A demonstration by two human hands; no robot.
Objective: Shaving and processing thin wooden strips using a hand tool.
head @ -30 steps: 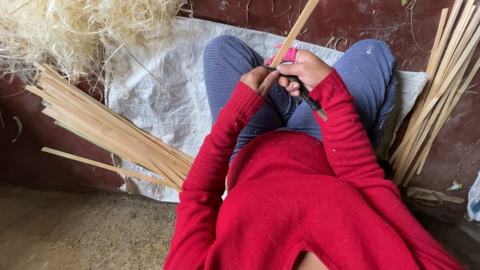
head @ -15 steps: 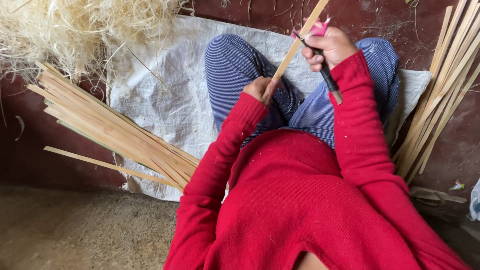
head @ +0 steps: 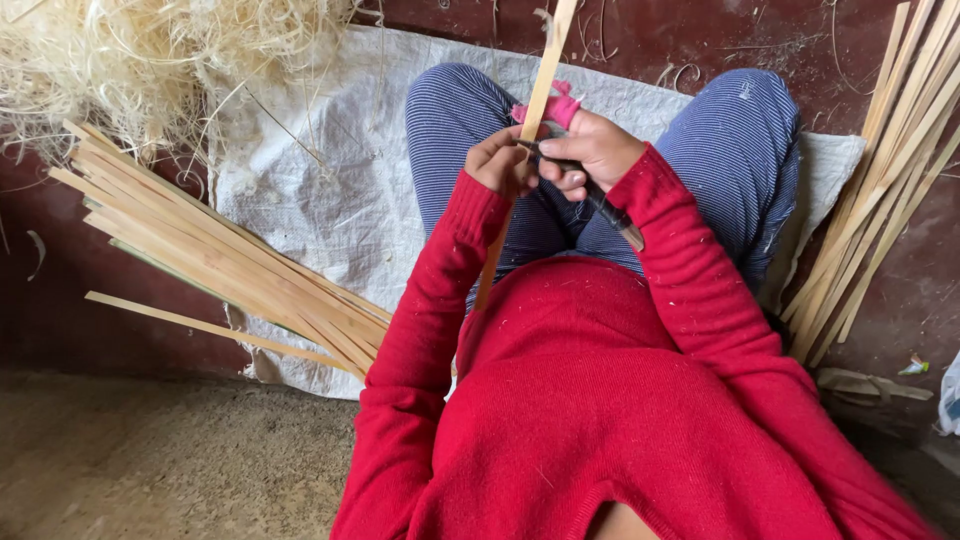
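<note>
**Bamboo strip held at the lap, blade laid against it**

Dark red flooring fills the head view, covered at centre by a white woven sack (head: 330,190). At upper centre, a bamboo strip (head: 543,85) is gripped by the left hand (head: 500,160), fingers closed around it. Its long axis runs from the top edge down toward the red sweater (head: 600,400). Just right of it, touching, the right hand (head: 595,150) is clamped on a dark-handled knife (head: 610,212), the blade end hidden at the strip. A bundle of strips (head: 220,255) lies at left, another bundle (head: 880,180) at right, and pale shavings (head: 150,60) are heaped at upper left.
</note>
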